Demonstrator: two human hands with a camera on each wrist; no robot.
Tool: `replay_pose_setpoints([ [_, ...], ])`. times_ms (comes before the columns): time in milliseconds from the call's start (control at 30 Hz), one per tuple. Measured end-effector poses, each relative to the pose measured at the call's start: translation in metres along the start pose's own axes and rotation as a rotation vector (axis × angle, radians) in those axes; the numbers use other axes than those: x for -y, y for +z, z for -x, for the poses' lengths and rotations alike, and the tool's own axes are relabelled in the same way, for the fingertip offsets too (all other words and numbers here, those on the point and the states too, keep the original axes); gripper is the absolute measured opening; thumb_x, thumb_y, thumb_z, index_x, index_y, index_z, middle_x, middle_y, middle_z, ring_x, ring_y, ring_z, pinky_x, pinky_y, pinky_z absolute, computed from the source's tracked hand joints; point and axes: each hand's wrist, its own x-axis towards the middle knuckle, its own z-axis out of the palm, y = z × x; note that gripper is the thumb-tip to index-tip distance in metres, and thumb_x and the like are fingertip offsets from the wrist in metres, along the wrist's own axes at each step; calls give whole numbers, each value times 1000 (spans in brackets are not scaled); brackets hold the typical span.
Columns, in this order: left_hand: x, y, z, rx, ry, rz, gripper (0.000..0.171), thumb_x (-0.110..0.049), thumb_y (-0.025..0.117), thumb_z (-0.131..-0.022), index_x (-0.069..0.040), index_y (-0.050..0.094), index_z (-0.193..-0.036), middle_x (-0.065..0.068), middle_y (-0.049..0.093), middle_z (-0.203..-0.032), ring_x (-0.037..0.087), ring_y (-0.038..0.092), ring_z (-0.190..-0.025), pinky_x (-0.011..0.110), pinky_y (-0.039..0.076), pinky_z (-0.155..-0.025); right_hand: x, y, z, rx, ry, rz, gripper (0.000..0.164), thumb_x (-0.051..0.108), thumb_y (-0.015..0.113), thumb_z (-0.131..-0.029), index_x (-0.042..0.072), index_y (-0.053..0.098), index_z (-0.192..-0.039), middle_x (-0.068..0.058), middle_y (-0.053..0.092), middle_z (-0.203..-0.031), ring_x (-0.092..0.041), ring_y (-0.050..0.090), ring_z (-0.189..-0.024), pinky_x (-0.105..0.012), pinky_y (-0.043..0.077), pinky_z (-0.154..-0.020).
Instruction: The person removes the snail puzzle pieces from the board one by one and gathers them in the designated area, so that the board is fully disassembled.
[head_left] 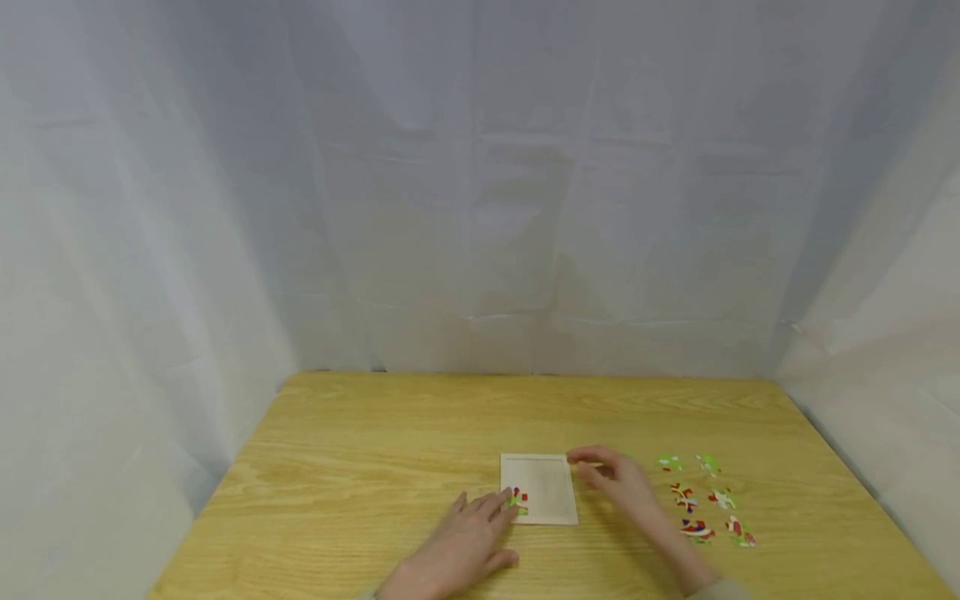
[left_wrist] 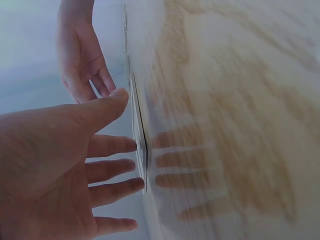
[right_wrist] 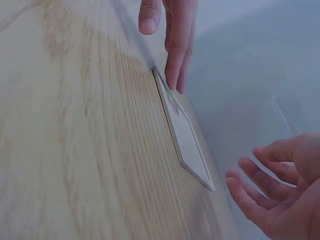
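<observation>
A shallow white puzzle tray (head_left: 551,492) lies flat on the wooden table. In its near left corner sits a colourful jigsaw piece (head_left: 520,503), red and green, partly covered by fingertips. My left hand (head_left: 468,535) reaches over that corner with its fingers extended, tips at the piece and the tray's left rim. Beside the far right corner of the tray is my right hand (head_left: 617,483), its fingers loosely bent. The right wrist view shows nothing between the fingers of this right hand (right_wrist: 280,192), which stand just off the tray's end (right_wrist: 189,145).
Several loose jigsaw pieces (head_left: 697,530), in green, red and white, lie to the right of my right forearm in two rough columns. The wooden tabletop (head_left: 337,475) extends to both sides. Pale curtains (head_left: 525,208) hang behind and beside the table.
</observation>
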Motion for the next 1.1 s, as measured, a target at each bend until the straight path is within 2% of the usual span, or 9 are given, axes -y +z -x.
replay_pose_setpoints([
  [200,4,-1,5,-15,-1,-21,60,-49,60,-97,-12,56,-145,7,51,-152,28,51,-137,60,41,-109,4,13,-7,58,-12,-19,28,17,64,-101,-3,70,-120,-22,71,-119,-34,72,-101,-29,61,-80],
  [567,8,-3,10,64,2,-22,61,-47,56,-100,-15,48,-151,2,46,-156,28,46,-141,62,38,-111,10,33,-15,173,-50,111,28,19,63,-101,0,71,-121,-14,73,-119,-25,70,-101,-21,54,-82],
  [900,5,-5,9,84,-1,-45,64,-50,57,-99,-13,50,-150,2,48,-155,25,46,-141,61,39,-111,15,49,-19,249,-92,139,24,14,63,-101,0,72,-117,-16,74,-114,-22,71,-95,-22,55,-78],
  [1100,5,-6,8,105,1,-18,64,-50,56,-99,-13,50,-150,3,48,-155,25,45,-142,62,38,-111,15,53,-20,271,-105,150,21,13,62,-101,1,74,-114,-13,75,-110,-19,70,-93,-22,53,-76],
])
